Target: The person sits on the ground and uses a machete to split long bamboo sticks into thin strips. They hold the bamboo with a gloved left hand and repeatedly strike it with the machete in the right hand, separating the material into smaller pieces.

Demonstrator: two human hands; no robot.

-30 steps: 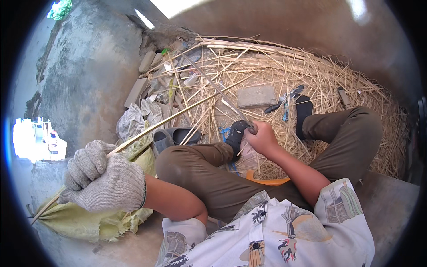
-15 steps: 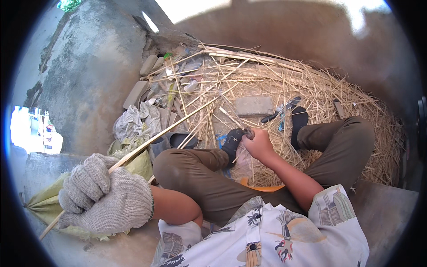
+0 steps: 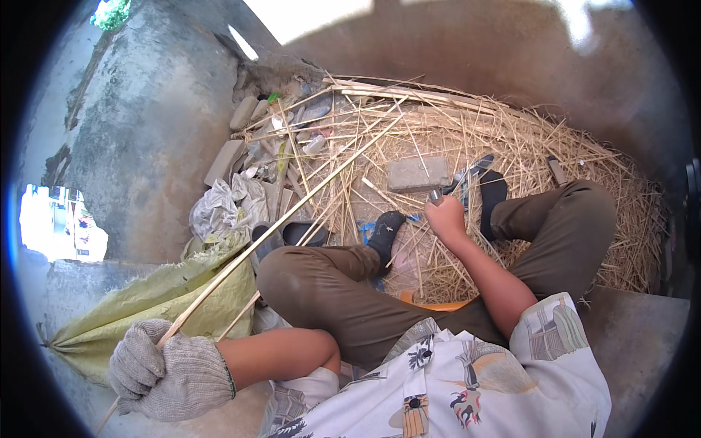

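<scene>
My left hand (image 3: 173,371), in a grey knitted glove, is closed around a long pale bamboo strip (image 3: 292,210). The strip slants from the lower left, past my knee, up to the far middle of the floor. My bare right hand (image 3: 446,220) grips the handle of a knife (image 3: 436,196) between my feet. Its thin blade, seen nearly edge-on, points away from me toward a grey brick (image 3: 418,174). The blade's tip is hard to make out against the litter. Strip and knife are apart at my right hand.
Split strips and shavings (image 3: 584,168) cover the floor to the far wall. A yellow-green woven sack (image 3: 161,292) lies left, near a crumpled white bag (image 3: 223,208) and dark slippers (image 3: 296,233). Bricks (image 3: 225,162) stand by the left wall. Another dark-handled tool (image 3: 478,166) lies beside the brick.
My left hand has drawn back toward the lower edge, and the strip's far end has shifted right. My right hand has moved right and slightly farther away with the knife, whose blade has swung more upright.
</scene>
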